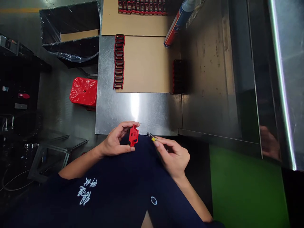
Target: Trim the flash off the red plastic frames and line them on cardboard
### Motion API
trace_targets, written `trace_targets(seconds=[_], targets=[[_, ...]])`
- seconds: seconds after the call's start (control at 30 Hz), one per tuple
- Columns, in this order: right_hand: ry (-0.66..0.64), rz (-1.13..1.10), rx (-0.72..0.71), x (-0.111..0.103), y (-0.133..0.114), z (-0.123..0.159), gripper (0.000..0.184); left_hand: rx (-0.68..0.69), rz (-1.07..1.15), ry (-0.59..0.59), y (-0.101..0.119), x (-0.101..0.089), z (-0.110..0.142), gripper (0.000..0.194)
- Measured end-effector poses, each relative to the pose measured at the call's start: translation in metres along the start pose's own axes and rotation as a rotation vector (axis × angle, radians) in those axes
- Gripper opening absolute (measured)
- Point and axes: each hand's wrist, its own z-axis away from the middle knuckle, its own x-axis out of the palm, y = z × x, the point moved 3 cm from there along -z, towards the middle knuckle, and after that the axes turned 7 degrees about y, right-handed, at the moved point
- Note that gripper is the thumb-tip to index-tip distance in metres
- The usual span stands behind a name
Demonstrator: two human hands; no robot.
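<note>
My left hand (118, 139) is closed around a small red plastic part (133, 136), its thumb at the lower end and fingers at the upper end. The part stands on edge with slots and a notch showing. To its right, my right hand (174, 154) pinches a slim tool with a yellow band and a dark metal tip (152, 136); its exact kind is too small to tell. The tip points at the red part, with a gap between them. Both hands are above my lap, at the front edge of the steel table (156, 110).
On cardboard (144, 63) stands a row of red and black parts (119, 61), with a dark stack (177, 76) at the right. More parts (142, 7) lie farther back. A blue and red spray can (178, 23) stands near the steel wall (206, 69). A red stool (83, 91) is left.
</note>
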Motion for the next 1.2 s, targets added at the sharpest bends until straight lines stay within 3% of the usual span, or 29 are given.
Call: trace_targets(seconds=[0.13,0.27,0.4,0.53,0.8,0.87,0.93,1.03,1.1,1.2], targets=[[0.135,-0.082,0.289,0.008,0.045,0.001,0.029,-0.052,0.241,0.048,-0.003,-0.001,0.001,0.072],[0.129,0.023,0.362,0.020,0.095,-0.002,0.049,-0.073,0.276,0.060,-0.003,-0.001,-0.001,0.071],[0.165,0.149,0.334,0.029,0.149,-0.002,0.057,-0.050,0.284,0.052,-0.006,-0.001,-0.005,0.070],[0.187,0.316,0.234,0.036,0.193,-0.002,0.050,-0.005,0.223,0.028,-0.010,-0.002,-0.014,0.070],[0.132,0.521,0.003,0.043,0.227,-0.007,0.026,0.046,0.045,-0.015,-0.030,-0.001,-0.035,0.069],[0.140,0.554,-0.046,0.044,0.227,-0.007,0.028,0.034,-0.073,0.012,-0.044,-0.005,-0.062,0.071],[0.157,0.582,-0.094,0.045,0.226,-0.007,0.030,-0.028,-0.329,0.102,-0.062,-0.014,-0.111,0.069],[0.181,0.608,-0.166,0.045,0.221,-0.007,0.030,-0.177,-0.913,0.262,-0.086,-0.037,-0.218,0.058],[0.191,0.617,-0.212,0.044,0.218,-0.008,0.028,-0.284,-1.261,0.266,-0.098,-0.055,-0.293,0.055],[0.201,0.625,-0.272,0.043,0.213,-0.010,0.024,-0.338,-1.402,0.312,-0.108,-0.082,-0.382,0.057]])
